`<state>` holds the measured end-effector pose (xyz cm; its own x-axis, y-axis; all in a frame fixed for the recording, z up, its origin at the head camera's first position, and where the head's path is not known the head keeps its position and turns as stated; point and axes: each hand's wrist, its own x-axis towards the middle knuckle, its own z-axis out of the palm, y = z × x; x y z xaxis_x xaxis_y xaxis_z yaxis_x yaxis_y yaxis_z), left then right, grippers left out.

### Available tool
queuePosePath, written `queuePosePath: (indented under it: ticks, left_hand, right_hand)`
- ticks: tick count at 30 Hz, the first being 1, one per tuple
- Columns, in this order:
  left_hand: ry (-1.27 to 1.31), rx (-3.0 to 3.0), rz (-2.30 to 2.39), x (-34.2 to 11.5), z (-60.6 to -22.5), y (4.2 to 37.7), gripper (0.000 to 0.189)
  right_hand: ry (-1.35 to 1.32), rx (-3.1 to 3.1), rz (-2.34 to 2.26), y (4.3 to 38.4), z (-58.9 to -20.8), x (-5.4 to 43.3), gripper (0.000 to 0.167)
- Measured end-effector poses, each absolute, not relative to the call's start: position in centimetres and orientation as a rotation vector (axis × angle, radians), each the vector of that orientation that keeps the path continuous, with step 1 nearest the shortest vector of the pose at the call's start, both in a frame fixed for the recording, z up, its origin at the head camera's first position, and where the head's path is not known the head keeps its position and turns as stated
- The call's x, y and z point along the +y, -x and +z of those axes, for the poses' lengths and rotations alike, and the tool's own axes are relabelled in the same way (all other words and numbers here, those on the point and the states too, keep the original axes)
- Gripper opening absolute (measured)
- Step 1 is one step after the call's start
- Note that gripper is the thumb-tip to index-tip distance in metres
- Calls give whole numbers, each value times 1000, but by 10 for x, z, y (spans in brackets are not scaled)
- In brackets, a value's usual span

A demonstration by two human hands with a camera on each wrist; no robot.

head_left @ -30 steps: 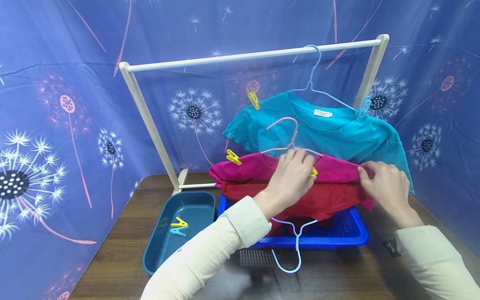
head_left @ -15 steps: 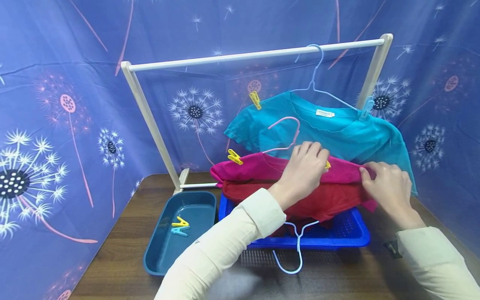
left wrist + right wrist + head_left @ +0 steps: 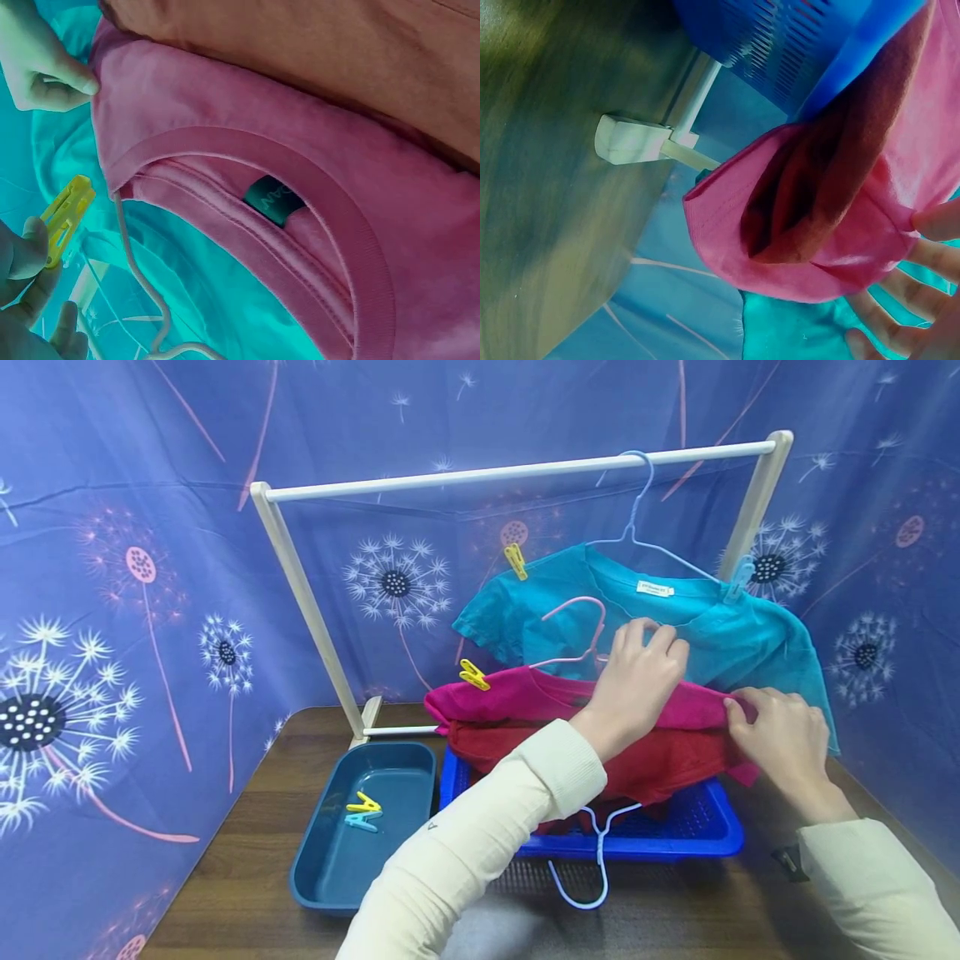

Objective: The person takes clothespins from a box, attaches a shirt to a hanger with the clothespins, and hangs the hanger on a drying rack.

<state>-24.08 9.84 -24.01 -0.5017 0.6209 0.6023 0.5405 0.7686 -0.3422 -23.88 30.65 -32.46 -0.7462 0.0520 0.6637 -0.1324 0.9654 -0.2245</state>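
Note:
My left hand (image 3: 637,681) is over the right half of a magenta T-shirt (image 3: 510,692). In the left wrist view it pinches a yellow clothespin (image 3: 69,217), apart from the shirt. My right hand (image 3: 783,747) pinches the shirt's right shoulder between thumb and fingers. A pink hanger (image 3: 602,614) sits in the neckline, its hook free in the air. Another yellow clothespin (image 3: 474,675) clips the shirt's left shoulder. Red cloth (image 3: 675,760) hangs in front of the magenta shirt.
A turquoise T-shirt (image 3: 705,627) hangs behind on a rack (image 3: 450,481). A blue basket (image 3: 697,843) stands below, with a light blue hanger (image 3: 600,860) over its front. The dark teal tray (image 3: 322,868) at left holds a yellow and a blue clothespin (image 3: 363,822).
My left hand has moved right and slightly up along the shirt toward its right shoulder, carrying the yellow clothespin. My right hand keeps its pinch on the shirt.

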Motion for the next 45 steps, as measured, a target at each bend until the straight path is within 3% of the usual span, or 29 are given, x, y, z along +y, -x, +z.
queuePosePath:
  ticks: [45]
  left_hand:
    - [920, -2289, 602, 136, -242, 247, 29]
  right_hand:
    - [-145, -2314, 322, 237, -327, 307, 24]
